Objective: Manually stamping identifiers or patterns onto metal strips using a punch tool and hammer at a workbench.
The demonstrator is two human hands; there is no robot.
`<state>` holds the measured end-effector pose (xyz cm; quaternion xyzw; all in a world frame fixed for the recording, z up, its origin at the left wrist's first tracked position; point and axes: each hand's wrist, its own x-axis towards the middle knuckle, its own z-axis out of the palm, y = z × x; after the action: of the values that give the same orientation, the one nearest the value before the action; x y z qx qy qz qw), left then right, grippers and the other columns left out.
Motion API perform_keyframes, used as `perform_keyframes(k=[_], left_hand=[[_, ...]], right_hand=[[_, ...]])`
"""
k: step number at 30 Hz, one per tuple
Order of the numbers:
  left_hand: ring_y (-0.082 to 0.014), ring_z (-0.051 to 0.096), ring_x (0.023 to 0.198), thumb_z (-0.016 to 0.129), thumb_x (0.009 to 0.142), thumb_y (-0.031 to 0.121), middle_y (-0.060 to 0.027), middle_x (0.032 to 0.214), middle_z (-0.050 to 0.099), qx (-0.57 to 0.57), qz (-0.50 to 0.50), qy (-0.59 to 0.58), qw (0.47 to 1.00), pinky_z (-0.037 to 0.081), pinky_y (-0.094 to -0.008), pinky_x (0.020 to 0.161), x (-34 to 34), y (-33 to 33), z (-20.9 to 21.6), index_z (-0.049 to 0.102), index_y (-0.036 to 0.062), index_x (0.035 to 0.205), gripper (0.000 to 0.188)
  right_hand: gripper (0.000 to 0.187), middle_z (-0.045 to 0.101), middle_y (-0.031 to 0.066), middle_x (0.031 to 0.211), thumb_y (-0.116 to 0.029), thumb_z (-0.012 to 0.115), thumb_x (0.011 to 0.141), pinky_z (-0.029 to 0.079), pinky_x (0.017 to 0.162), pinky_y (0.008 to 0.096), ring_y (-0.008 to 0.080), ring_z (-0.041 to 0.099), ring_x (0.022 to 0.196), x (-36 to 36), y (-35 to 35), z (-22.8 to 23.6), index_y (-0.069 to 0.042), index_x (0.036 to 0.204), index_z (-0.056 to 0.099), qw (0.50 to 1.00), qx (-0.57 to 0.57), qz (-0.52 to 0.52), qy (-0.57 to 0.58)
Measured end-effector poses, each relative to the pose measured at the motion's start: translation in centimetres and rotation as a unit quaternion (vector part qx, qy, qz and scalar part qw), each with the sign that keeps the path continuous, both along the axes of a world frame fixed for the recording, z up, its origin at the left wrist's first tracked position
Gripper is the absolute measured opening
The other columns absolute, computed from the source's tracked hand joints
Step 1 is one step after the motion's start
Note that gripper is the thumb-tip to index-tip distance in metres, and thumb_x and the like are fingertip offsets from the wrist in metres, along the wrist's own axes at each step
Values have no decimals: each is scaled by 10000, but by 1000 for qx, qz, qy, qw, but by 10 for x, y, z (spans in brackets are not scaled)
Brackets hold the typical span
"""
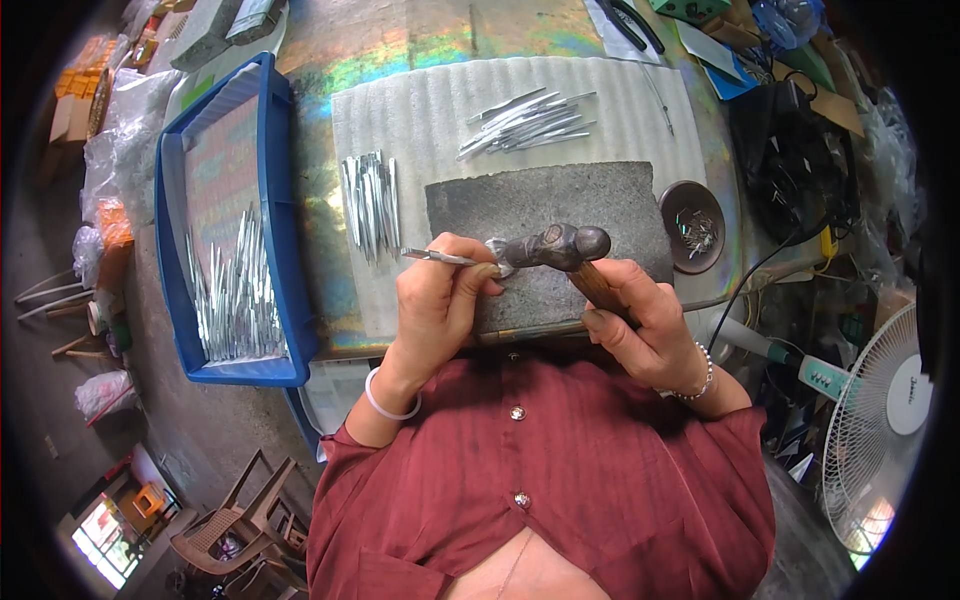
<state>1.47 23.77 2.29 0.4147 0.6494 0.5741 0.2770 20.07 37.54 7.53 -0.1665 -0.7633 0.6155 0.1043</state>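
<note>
My left hand (pixel 438 298) pinches a thin silvery metal strip (pixel 428 256), which lies roughly crosswise over a dark grey slab (pixel 575 192). In my right hand (pixel 640 315) is the wooden handle of a ball-peen hammer (pixel 562 244). The hammer's head is right above the strip's inner end, beside my left fingertips; whether it touches is hard to tell. Left of the slab, similar strips lie in a neat bundle (pixel 368 208). Beyond it, more strips form a loose pile (pixel 525 124). A round brown bowl (pixel 688 192) with small metal pins stands right of the slab.
Slab and strips rest on a white foam sheet (pixel 415 115) over the table. At the left, a blue tray (pixel 298 345) holds many more strips (pixel 238 290). A black-handled tool (pixel 636 25) lies at the back. Cables and a fan (pixel 880 420) are at the right.
</note>
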Motion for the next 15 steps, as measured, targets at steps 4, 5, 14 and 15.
perform_keyframes(k=[4,5,14,15], left_hand=[[-131,630,627,569,871,-60,-79,785,578,-4,2,-10,1000,483,-235,562,-1,1,0,556,-25,868,37],[-131,628,623,569,873,-58,-80,784,580,-8,1,-7,1000,482,-237,560,-1,1,1,556,-23,867,37],[-277,600,581,560,714,-95,-118,797,557,4,-6,335,942,486,-349,501,7,2,10,565,9,928,239],[-294,587,579,552,690,-81,-117,801,547,-3,1,337,941,484,-366,499,9,1,11,566,13,938,266]], right_hand=[[362,605,107,823,-48,596,890,463,598,268,162,609,646,-1,0,-1,13,1224,471,1000,12,-3,12],[362,605,107,823,-48,596,890,463,598,268,162,609,646,-1,0,-1,13,1224,471,1000,12,-3,12],[381,622,129,873,-39,602,880,493,655,292,225,650,717,-8,3,7,21,1231,466,998,35,32,28],[398,630,138,895,-19,610,865,502,669,299,243,662,753,-8,4,12,20,1234,465,997,52,45,32]])
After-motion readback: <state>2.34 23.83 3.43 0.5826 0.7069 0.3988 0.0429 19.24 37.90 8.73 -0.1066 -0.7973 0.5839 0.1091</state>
